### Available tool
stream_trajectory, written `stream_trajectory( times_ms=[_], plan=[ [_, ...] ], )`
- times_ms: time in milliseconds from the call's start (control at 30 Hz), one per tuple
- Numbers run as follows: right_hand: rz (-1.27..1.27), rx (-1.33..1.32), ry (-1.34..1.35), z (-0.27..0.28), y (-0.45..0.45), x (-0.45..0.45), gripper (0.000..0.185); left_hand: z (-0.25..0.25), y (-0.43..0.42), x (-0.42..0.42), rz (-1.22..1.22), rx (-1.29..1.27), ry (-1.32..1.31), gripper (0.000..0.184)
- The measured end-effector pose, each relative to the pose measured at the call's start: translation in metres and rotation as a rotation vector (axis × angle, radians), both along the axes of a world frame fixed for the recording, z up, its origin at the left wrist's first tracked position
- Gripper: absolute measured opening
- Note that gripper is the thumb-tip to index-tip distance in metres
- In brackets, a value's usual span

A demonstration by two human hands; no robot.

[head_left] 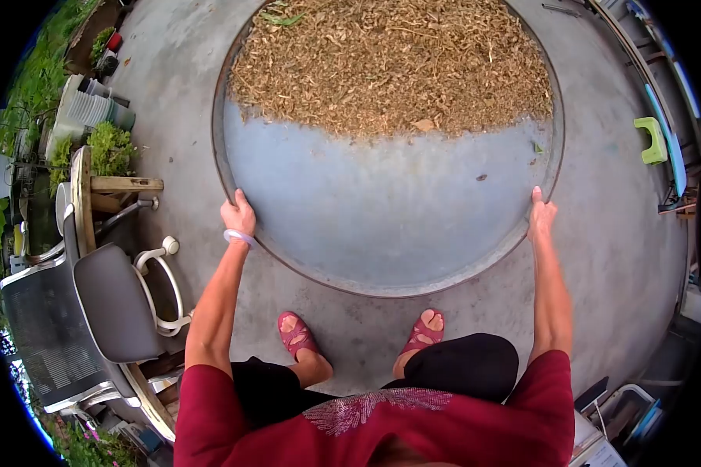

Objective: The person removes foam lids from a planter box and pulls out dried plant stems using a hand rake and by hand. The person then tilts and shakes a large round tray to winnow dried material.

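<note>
A large round shallow metal tray [350, 226] spreads out in front of me. Brown dried plant chips [397, 66] cover its far half, while bare grey metal shows on the near half. My left hand [239, 214], with a pale bangle [240, 236] at the wrist, is closed on the left part of the rim, thumb over the edge. On the right part of the rim, my right hand [541, 215] grips in the same way. The fingers of both hands are mostly hidden under the rim. A dark fragment [481, 178] and a small green leaf [538, 148] lie on the bare metal.
Grey concrete floor [615, 257] surrounds the tray. At left stand an office chair [109, 303], a wooden bench [125, 184], stacked pots [89, 109] and green plants [110, 149]. A light green stool [650, 141] is at right. My feet in red sandals [297, 335] are just below the tray.
</note>
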State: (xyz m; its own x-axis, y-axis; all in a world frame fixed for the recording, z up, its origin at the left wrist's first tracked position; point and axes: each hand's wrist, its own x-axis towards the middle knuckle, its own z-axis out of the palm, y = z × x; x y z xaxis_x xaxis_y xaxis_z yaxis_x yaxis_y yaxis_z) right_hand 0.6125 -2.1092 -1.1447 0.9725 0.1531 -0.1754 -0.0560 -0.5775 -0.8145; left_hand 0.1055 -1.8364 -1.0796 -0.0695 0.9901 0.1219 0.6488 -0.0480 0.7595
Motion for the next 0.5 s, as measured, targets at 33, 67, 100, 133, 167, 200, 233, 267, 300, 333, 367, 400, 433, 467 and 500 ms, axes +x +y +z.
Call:
stream_trajectory(
  times_ms=[33, 67, 100, 133, 167, 200, 233, 267, 300, 333, 367, 400, 433, 467, 500],
  plan=[
    [0.02, -0.07, 0.021, -0.002, 0.001, 0.001, 0.047, -0.014, 0.007, -0.005, 0.009, -0.043, 0.05, 0.035],
    [0.037, -0.139, 0.044, -0.004, 0.0, 0.001, 0.044, -0.01, 0.007, 0.003, 0.045, -0.138, 0.106, 0.035],
    [0.051, -0.197, 0.057, -0.006, 0.002, 0.003, 0.041, -0.021, 0.011, -0.002, 0.047, -0.174, 0.153, 0.036],
    [0.078, -0.181, 0.108, -0.009, 0.001, 0.004, 0.039, -0.037, 0.017, -0.007, 0.045, -0.208, 0.195, 0.037],
    [0.104, -0.171, 0.16, -0.013, -0.006, 0.003, 0.038, -0.043, 0.015, -0.009, 0.059, -0.255, 0.199, 0.038],
    [0.131, -0.164, 0.213, -0.019, -0.014, 0.001, 0.037, -0.05, 0.007, -0.013, 0.073, -0.305, 0.205, 0.039],
    [0.103, -0.15, 0.162, -0.027, -0.02, -0.001, 0.035, -0.056, -0.002, -0.016, 0.089, -0.355, 0.213, 0.039],
    [0.074, -0.139, 0.114, -0.034, -0.026, -0.008, 0.034, -0.062, -0.009, -0.022, 0.089, -0.363, 0.291, 0.039],
    [0.048, -0.127, 0.068, -0.039, -0.027, -0.012, 0.034, -0.067, -0.014, -0.027, 0.087, -0.356, 0.288, 0.039],
    [0.069, -0.163, 0.053, -0.035, -0.021, -0.014, 0.034, -0.069, -0.016, -0.029, 0.084, -0.35, 0.286, 0.039],
    [0.09, -0.195, 0.039, -0.028, -0.017, -0.016, 0.034, -0.07, -0.014, -0.03, 0.081, -0.315, 0.235, 0.038],
    [0.114, -0.227, 0.019, -0.016, -0.007, -0.014, 0.034, -0.067, -0.004, -0.03, 0.082, -0.279, 0.178, 0.038],
    [0.116, -0.176, 0.021, -0.004, 0.002, -0.012, 0.035, -0.059, 0.002, -0.025, 0.083, -0.242, 0.121, 0.037],
    [0.114, -0.12, 0.026, 0.003, 0.004, -0.014, 0.036, -0.053, 0.001, -0.024, 0.08, -0.2, 0.051, 0.036],
    [0.118, -0.066, 0.031, 0.01, 0.012, -0.012, 0.037, -0.043, 0.004, -0.023, 0.081, -0.16, -0.018, 0.035]
  ],
)
